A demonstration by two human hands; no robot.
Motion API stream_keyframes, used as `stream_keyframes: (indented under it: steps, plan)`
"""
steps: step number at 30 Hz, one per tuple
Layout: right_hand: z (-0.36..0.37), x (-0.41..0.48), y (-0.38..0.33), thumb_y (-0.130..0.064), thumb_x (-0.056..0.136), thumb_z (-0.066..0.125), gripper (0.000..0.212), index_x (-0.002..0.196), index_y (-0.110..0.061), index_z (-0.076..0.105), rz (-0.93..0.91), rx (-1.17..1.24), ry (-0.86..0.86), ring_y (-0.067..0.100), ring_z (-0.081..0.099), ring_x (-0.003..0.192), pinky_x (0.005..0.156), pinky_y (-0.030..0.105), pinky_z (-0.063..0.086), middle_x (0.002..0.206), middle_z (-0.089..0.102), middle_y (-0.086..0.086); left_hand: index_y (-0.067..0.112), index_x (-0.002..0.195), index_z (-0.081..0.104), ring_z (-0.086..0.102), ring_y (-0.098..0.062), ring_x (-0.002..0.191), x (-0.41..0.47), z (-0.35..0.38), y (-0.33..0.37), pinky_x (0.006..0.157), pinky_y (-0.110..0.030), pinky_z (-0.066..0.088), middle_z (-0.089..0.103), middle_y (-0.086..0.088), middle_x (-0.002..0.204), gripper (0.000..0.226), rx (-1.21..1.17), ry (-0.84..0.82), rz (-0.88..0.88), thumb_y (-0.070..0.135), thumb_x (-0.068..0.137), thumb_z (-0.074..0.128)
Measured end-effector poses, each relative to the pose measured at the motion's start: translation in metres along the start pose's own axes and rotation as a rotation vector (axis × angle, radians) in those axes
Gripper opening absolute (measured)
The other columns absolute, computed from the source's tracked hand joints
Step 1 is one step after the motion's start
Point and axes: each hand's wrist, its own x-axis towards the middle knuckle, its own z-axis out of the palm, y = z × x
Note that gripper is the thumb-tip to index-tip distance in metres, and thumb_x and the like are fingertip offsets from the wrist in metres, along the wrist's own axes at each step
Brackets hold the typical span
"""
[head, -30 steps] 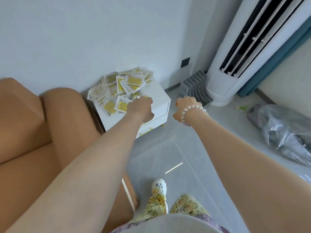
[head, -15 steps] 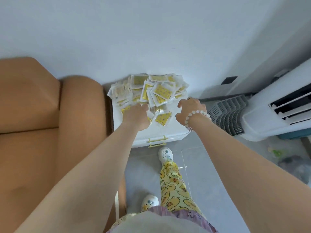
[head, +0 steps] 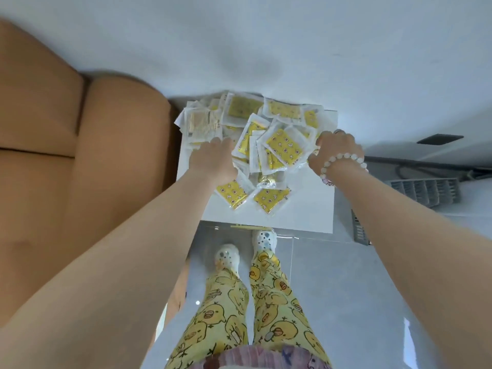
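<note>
**Pile sits between the two hands, slightly ahead of the fingertips**

The left hand's fingers (head: pixel 221 141) point away from the body and lie on the left flank of the pile of packets (head: pixel 266 129). They are seen from the back, so I cannot tell whether they curl round a packet or only rest on the plastic. The left hand (head: pixel 213 163) is palm down, its wrist over the cabinet's left front area. The right hand's fingers (head: pixel 335 137) are bent, knuckles up, at the pile's right rim. The thumb side touches the edge of the duck-print packet (head: pixel 285 146) lying on top, but what the fingertips hold, if anything, is hidden. A bead bracelet (head: pixel 343 159) circles the wrist behind the right hand (head: pixel 336 153).

The pile's long axis runs left to right, parallel to the wall, and the hands bracket its two ends. The left hand is further into the heap, while the right stands at its border. Most packets lie beyond and between the fingertips, so gathering them probably means drawing both hands inward and toward the body.

Two stray packets (head: pixel 233 194) lie nearer the body, just beside the left wrist. All rest on the white cabinet (head: pixel 314 203), which stands against the wall beside the sofa arm (head: pixel 119 155).
</note>
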Motion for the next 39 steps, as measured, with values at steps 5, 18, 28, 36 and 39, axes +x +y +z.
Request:
stream_keyframes:
  steps: [5, 18, 28, 36, 39]
  plan:
    - [0.045, 0.057, -0.005, -0.035, 0.086, 0.063, 0.061, 0.135, -0.011, 0.035, 0.044, 0.088, -0.027, 0.028, 0.042, 0.124, 0.090, 0.038, 0.042, 0.133, 0.042, 0.011, 0.018, 0.137, 0.038, 0.046, -0.027, 0.117, 0.041, 0.040, -0.003, 0.084, -0.037, 0.045, 0.045, -0.007, 0.127, 0.056, -0.107, -0.072, -0.043, 0.022, 0.085, 0.059]
    - [0.098, 0.125, -0.017, -0.073, 0.045, 0.076, 0.109, 0.131, -0.018, 0.038, 0.190, 0.359, -0.031, 0.028, 0.046, 0.123, 0.099, 0.042, 0.040, 0.130, 0.044, 0.008, 0.008, 0.123, 0.045, 0.050, -0.025, 0.109, 0.108, 0.093, -0.002, 0.082, -0.037, 0.042, 0.052, -0.007, 0.119, 0.045, 0.070, 0.151, 0.100, 0.039, 0.092, 0.053]
    - [0.091, 0.099, -0.018, -0.072, 0.059, 0.070, 0.089, 0.127, -0.022, 0.045, 0.233, 0.218, 0.017, 0.023, 0.043, 0.123, 0.101, 0.039, 0.028, 0.118, 0.059, 0.003, 0.011, 0.115, 0.052, 0.057, -0.024, 0.105, 0.089, 0.085, 0.035, 0.079, -0.034, 0.045, 0.061, -0.002, 0.110, 0.043, -0.223, 0.118, -0.076, 0.046, 0.089, 0.056]
    - [0.092, 0.081, 0.007, -0.043, 0.063, 0.083, 0.056, 0.104, -0.008, 0.066, 0.331, 0.925, -0.095, 0.019, 0.062, 0.084, 0.075, 0.031, 0.052, 0.096, 0.066, 0.003, 0.005, 0.132, 0.032, 0.056, -0.031, 0.111, 0.087, 0.100, 0.078, 0.069, -0.034, 0.042, 0.043, -0.009, 0.133, 0.079, -0.739, -0.051, -0.530, 0.046, 0.077, 0.072]
    - [0.099, 0.074, 0.017, -0.032, 0.065, 0.085, 0.027, 0.080, -0.018, 0.066, 0.394, 1.162, -0.096, 0.013, 0.064, 0.070, 0.068, 0.026, 0.053, 0.084, 0.070, -0.001, 0.003, 0.135, 0.027, 0.055, -0.033, 0.113, 0.093, 0.100, 0.085, 0.079, -0.036, 0.047, 0.039, -0.012, 0.136, 0.087, -0.861, -0.064, -0.613, 0.045, 0.075, 0.074]
